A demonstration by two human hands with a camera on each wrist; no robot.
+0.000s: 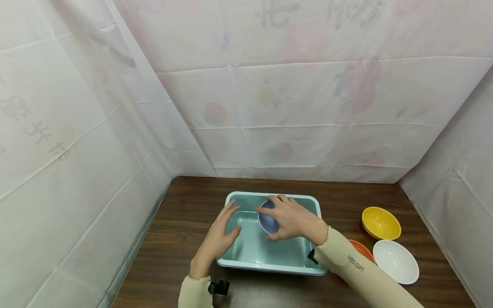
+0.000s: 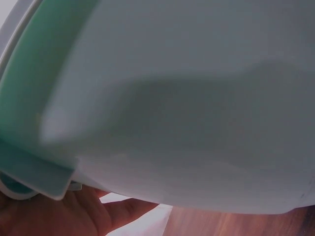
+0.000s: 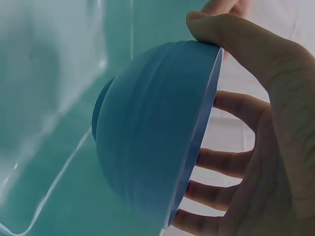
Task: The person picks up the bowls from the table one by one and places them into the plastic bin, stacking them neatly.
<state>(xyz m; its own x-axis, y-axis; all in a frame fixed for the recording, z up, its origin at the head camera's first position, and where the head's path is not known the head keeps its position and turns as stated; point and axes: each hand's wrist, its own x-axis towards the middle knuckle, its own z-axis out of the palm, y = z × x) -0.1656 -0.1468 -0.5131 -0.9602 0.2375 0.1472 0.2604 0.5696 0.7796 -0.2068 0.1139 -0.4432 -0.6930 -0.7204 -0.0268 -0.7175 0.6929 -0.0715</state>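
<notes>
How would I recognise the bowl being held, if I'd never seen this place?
Find the brown table, then the pale teal tub on it. There, the right hand grips the blue bowl by its rim. Its colour sets it apart: the yellow bowl, white bowl and partly hidden orange bowl sit right of the tub.

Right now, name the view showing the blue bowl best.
Right wrist: the blue bowl appears large, its outer side mostly unobstructed. The head view shows it smaller, partly behind the right hand; the left wrist view misses it.
</notes>
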